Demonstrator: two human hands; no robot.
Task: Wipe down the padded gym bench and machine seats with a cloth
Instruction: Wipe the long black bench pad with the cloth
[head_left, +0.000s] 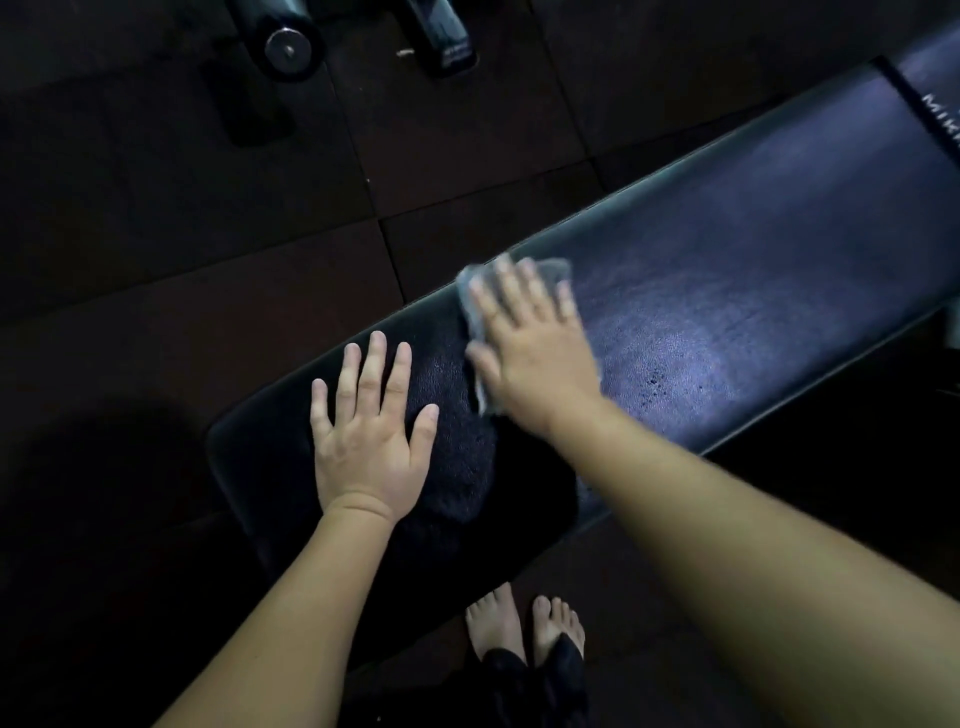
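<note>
A long black padded bench runs from the lower left to the upper right of the view. A grey cloth lies on the pad near its far edge. My right hand presses flat on the cloth with straight, spread fingers and looks blurred. Only the cloth's edges show around the hand. My left hand rests flat on the bare pad near the bench's left end, fingers spread and holding nothing.
Dark rubber floor tiles surround the bench. Black machine parts, one a round roller end, stand at the top left. My bare feet stand on the floor just in front of the bench. White lettering marks the bench's far right.
</note>
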